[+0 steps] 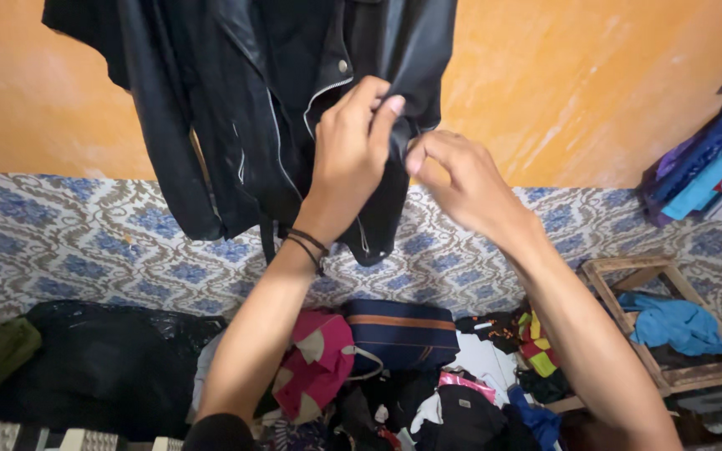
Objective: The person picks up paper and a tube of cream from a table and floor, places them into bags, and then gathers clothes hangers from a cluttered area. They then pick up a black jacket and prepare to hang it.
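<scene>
A black leather jacket with silver zips and a snap button (252,100) hung against an orange plastered wall (587,75), its top cut off by the upper edge of the view, so what held it up could not be seen. The jacket hung open, its front not zipped, one sleeve dangling at the left.

The left hand (348,154), with thin dark bands at the wrist, was raised to the jacket's front panel, its fingers (382,104) pinched closed on a fold of leather beside the zip. The right hand (465,184) was just beside it, thumb and forefinger drawn together at the same edge; whether they truly gripped the leather or only touched it could not be told.

Judged from this, the handling of the jacket front looked to be in its early or middle part: both hands were at the edge, but nothing was fastened or straightened.

Below the orange band, the wall bore a blue and white patterned covering (85,242). Room to move was freest to the left and right of the jacket, along the bare wall. Underneath, the floor was crowded: a black bag or bundle (102,359) at lower left, a pink and grey cap (315,363), a navy pouch with an orange stripe (403,330), and mixed clothes (478,401). At the right stood a wooden frame (620,276) with a light blue cloth (678,321), and hanging blue and purple garments (712,159) at the right edge.
</scene>
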